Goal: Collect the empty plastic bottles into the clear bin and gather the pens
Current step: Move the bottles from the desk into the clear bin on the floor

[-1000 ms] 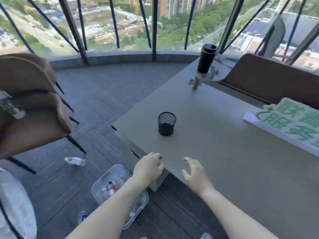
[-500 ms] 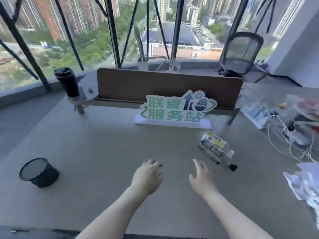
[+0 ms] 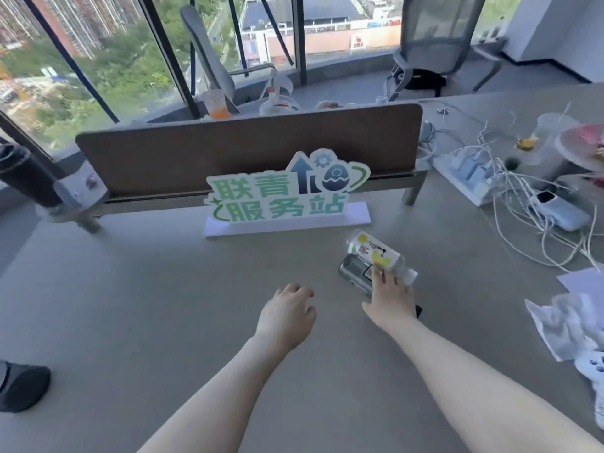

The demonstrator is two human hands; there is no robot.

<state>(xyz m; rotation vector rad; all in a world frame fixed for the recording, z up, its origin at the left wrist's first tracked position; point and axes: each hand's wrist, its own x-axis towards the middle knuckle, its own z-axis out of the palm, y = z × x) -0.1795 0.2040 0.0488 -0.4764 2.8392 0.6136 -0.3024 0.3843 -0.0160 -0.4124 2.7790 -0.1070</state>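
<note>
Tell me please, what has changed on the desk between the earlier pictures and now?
The right hand moved forward and now rests on the clear plastic bottles with yellow labels; a firm grasp is not clear. The view swung right, away from the floor, so the black mesh pen cup slid to the left edge. The left hand remains loosely curled and empty. The green-lettered sign stayed put.

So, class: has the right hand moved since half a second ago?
Yes. The right hand has reached forward to the bottles lying before the green sign.

right hand (image 3: 390,297) touching plastic bottle (image 3: 376,253), grey desk (image 3: 130,289)
</note>
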